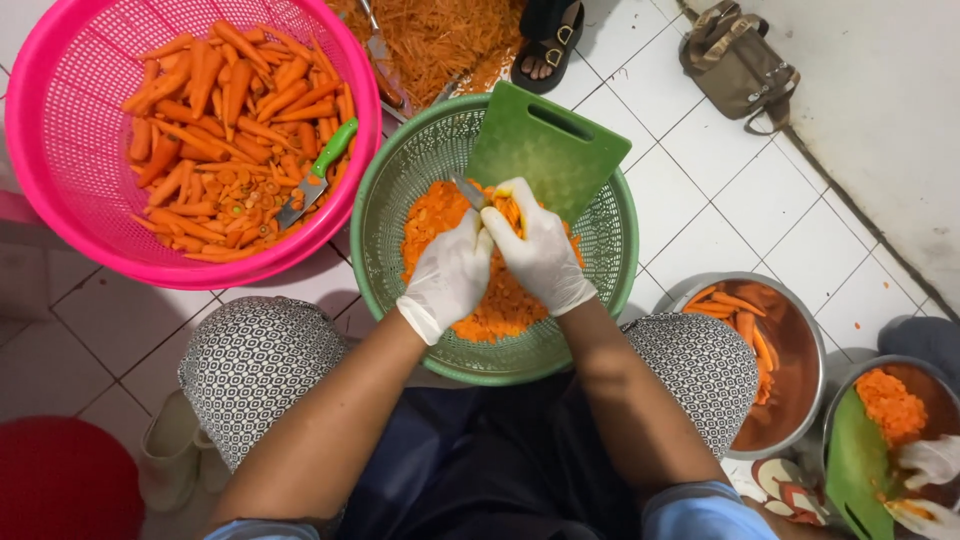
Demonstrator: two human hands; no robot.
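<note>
Knees: two patterned knees (255, 365) are framing the green basket (385, 235), which is sitting between them on the tiled floor (720, 190).
Left hand: the gloved left hand (450, 275) is gripping a knife (468, 192); its fingers are curled together around the handle, and only a short bit of blade is showing.
Right hand: the gloved right hand (540, 255) is pinching a carrot (508, 212) between thumb and fingertips, over the basket, just in front of the green board (550, 145).
Slices: carrot slices (490, 310) are piling up in the basket under both hands.
Cut risk: the blade is working right beside the right hand's fingertips; as the carrot gets shorter, a slip could likely nick the glove or finger.
Grip risk: wet gloves may be letting the carrot twist, which would throw the cut off line.
Board risk: the board is leaning on the basket rim and could tip if knocked.
Spill risk: the basket is resting loosely between the knees; a shifting leg could tilt it and scatter slices.
Nearby: a pink basket (60, 150) of peeled carrots (220, 130) with a green-handled knife (318, 172) is standing at the left; a steel bowl (800, 330) of carrots is at the right.
Co-worker: another person's gloved hand (930, 460) is working over a second bowl at the far right.
</note>
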